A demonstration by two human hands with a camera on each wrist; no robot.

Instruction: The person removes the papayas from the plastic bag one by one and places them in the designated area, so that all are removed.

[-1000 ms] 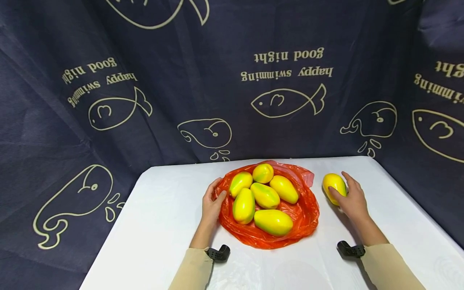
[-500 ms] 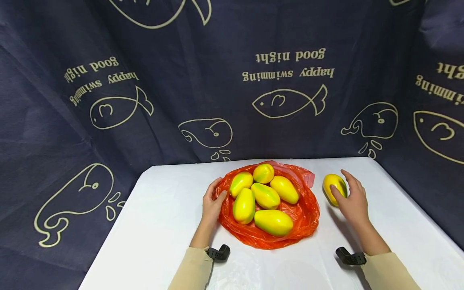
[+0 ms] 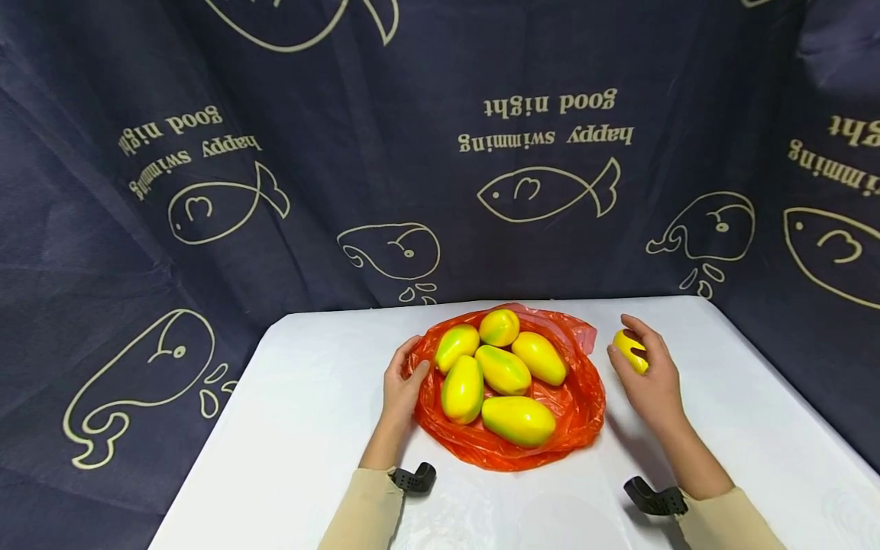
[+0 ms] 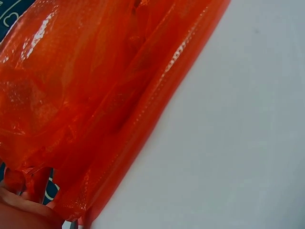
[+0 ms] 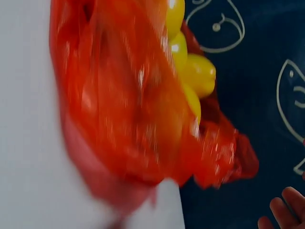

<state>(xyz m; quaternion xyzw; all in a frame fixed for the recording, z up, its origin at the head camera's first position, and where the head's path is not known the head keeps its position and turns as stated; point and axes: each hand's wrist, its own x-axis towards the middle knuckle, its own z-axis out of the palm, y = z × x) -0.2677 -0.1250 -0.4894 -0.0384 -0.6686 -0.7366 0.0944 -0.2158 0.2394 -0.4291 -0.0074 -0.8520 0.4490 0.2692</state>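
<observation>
In the head view, my left hand (image 3: pixel 401 391) holds the left rim of a crinkled red plastic bag (image 3: pixel 496 458), thumb on the inner side. Its fingers show low in the left wrist view, against the red film (image 4: pixel 105 119). Several yellow-green mangoes (image 3: pixel 503 371) lie inside the wide mouth. To the right of the bag, one more mango (image 3: pixel 627 344) is on the table, partly covered by my right hand (image 3: pixel 655 388). That hand hovers with fingers and thumb spread. The right wrist view catches only its fingertips (image 5: pixel 281 210), with nothing between them.
A white table (image 3: pixel 302 428) carries the bag and the loose mango. Behind and beside it hangs a dark blue cloth (image 3: pixel 412 176) with fish and whale drawings. Black wrist cameras (image 3: pixel 414 479) sit on both forearms.
My right hand has shifted left, and now covers more of the loose mango. The left hand and the bag have stayed in place.
</observation>
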